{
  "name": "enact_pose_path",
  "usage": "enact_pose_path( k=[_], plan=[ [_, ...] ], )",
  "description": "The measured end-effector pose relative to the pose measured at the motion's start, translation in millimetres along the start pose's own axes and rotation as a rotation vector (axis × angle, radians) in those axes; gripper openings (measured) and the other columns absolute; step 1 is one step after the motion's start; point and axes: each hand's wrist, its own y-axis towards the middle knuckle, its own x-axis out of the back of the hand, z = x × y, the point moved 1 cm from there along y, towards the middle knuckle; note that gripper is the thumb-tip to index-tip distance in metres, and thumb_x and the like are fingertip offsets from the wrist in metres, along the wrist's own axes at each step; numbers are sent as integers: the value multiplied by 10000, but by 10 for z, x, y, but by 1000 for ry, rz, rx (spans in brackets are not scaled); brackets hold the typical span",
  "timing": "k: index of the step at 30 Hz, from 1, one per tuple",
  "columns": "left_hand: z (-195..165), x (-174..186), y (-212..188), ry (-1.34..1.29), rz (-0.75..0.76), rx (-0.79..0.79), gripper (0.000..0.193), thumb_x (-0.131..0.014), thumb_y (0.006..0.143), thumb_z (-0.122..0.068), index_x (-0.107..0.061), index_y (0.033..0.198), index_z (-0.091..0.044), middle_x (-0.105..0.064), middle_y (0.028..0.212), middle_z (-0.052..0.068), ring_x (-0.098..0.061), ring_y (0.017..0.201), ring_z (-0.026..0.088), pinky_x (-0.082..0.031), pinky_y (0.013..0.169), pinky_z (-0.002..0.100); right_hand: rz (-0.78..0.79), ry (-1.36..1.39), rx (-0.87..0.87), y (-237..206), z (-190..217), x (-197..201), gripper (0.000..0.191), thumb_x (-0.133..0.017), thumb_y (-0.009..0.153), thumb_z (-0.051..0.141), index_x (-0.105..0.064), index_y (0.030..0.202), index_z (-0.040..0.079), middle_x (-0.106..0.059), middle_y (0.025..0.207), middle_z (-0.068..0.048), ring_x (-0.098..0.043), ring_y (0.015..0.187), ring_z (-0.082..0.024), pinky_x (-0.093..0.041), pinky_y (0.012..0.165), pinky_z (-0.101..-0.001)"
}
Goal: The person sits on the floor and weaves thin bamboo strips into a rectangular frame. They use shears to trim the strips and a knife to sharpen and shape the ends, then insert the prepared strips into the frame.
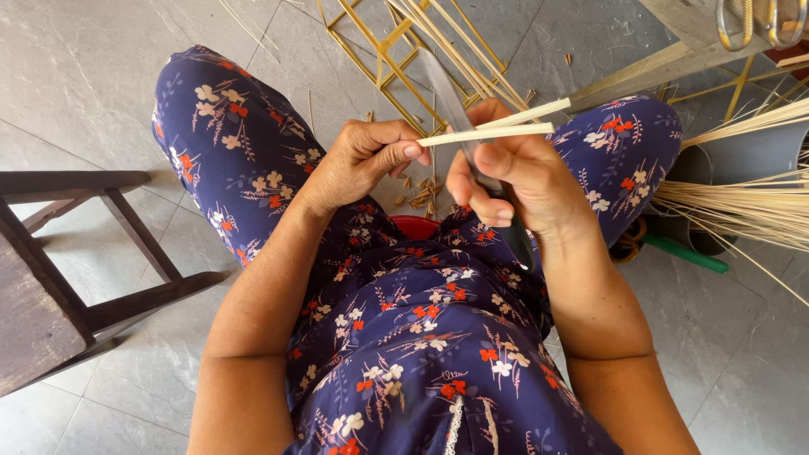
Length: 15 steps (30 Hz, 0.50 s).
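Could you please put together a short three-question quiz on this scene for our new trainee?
1. True or false: the right hand grips a knife whose blade points away from the body.
2. Which does the left hand pinch? A) a metal ring B) the near end of a thin bamboo strip C) a green rod
3. What lies on the floor between the knees, below the hands?

Key
1. True.
2. B; the strip runs across to the right hand, lying against the knife.
3. Small cut bamboo offcuts, scattered beside a yellow stick frame.
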Motion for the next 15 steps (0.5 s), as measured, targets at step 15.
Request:
enact_pose_path(
  k=[15],
  plan=[
    [-453, 95, 36, 511, -545, -199, 190, -727, 1064, -211, -713, 1193, -72, -701, 1183, 81, -705, 1013, 168, -609, 829, 312, -206, -275, -7, 214, 8, 41, 276, -643, 1048, 215, -512, 1253, 85, -692, 864, -236, -518, 504, -128, -381, 416, -240]
  ],
)
